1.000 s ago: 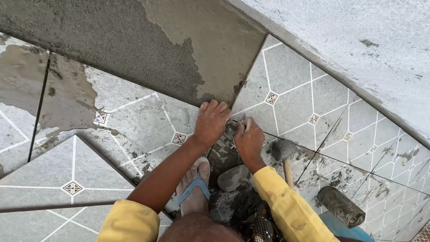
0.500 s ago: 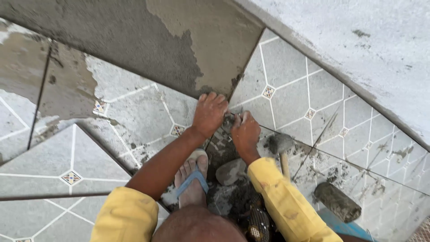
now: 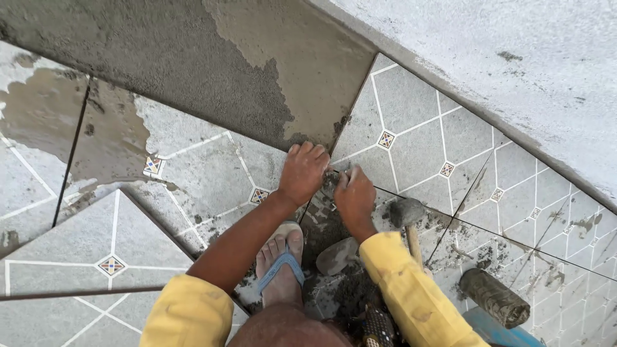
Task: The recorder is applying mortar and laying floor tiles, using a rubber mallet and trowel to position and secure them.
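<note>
Left hand: the left hand [image 3: 302, 172] lies palm down, fingers curled over the near corner of the left tile [image 3: 193, 170], pressing on it just beside the joint.
Right hand: the right hand [image 3: 353, 196] is bent at the knuckles, fingertips dug into the narrow gap between the tiles; whether it pinches anything there cannot be told.
Left tile: grey with white diagonal lines and small coloured diamonds, smeared with wet mortar; its long edge runs from lower left to upper right, the gripped corner pointing toward the right tile [image 3: 411, 138].
Right tile: same pattern, laid flat, its left edge running up and away from the hands to the mortar bed [image 3: 193, 71].
Mortar bed: bare grey mortar beyond both tiles, darker and rougher on the left.
Foot: a foot in a blue sandal [image 3: 281, 266] stands just below the hands.
Mallet: a rubber mallet [image 3: 406, 213] lies just right of the right hand, handle pointing toward the person.
Wall: a pale plastered wall [image 3: 514, 71] runs diagonally at upper right.
</note>
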